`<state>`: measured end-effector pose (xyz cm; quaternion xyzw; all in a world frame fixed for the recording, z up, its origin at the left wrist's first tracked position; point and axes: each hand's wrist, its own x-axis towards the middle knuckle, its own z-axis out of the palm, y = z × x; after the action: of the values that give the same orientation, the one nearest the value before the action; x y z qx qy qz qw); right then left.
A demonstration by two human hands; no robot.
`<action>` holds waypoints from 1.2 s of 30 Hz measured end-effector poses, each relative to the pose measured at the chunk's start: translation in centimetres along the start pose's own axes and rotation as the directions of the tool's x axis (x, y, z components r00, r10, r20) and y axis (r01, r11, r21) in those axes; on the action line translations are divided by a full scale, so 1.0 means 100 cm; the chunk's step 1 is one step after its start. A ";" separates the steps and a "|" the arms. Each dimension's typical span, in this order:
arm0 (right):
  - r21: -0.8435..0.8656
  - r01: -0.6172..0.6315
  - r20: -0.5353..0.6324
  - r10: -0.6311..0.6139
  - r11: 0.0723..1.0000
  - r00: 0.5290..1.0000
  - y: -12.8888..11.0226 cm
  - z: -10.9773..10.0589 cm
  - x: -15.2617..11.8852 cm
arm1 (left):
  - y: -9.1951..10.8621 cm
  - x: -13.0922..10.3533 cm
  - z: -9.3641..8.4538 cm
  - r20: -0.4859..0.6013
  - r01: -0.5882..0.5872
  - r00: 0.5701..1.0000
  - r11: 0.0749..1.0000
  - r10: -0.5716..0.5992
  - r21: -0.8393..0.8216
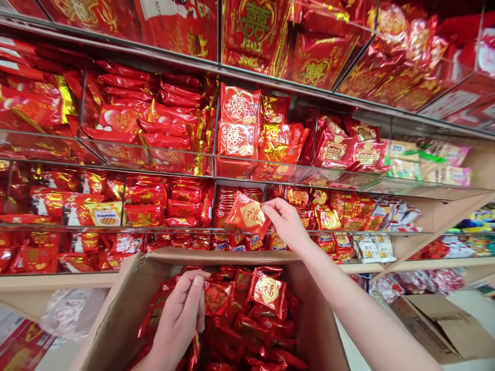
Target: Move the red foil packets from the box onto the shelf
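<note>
My right hand (pixel 288 224) pinches a red snack packet (pixel 249 214) by its right edge. The packet is shiny, with a gold diamond and a dark character on it, and is held in front of a lower-shelf compartment, above the clear front strip. Over the open cardboard box (pixel 98 319) is my left hand (pixel 180 314), its thumb and fingers pressed together; whether anything is between them is hidden. Many similar red packets lie loose in the box, one face-up packet (pixel 267 292) showing the same gold design.
Shelves with clear dividers hold stacked red packets (pixel 124 113) above and to both sides. White packets (pixel 373 248) sit at the lower right. A flattened-looking brown carton (pixel 444 324) is on the floor at right, and a clear plastic bag (pixel 71 312) at left.
</note>
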<state>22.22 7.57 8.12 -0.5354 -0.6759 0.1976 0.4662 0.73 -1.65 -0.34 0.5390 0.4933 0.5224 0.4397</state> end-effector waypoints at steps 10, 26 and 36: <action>-0.334 0.043 0.224 0.035 0.942 0.974 0.020 0.048 0.040 | -0.010 -0.005 0.005 0.100 0.062 0.992 0.987 -0.077 0.150; -0.507 -0.049 0.325 0.244 0.860 0.914 0.014 0.074 0.049 | -0.013 -0.004 0.010 0.235 -0.002 0.970 0.965 -0.062 0.264; -0.517 -0.021 0.378 0.250 0.856 0.891 0.010 0.073 0.042 | -0.017 -0.002 0.007 0.331 -0.020 0.939 0.947 -0.092 0.321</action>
<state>16.62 13.43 5.59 -0.6276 -0.7493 0.1629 0.1348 1.35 -1.62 -2.09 0.6761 0.4974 0.3261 0.4349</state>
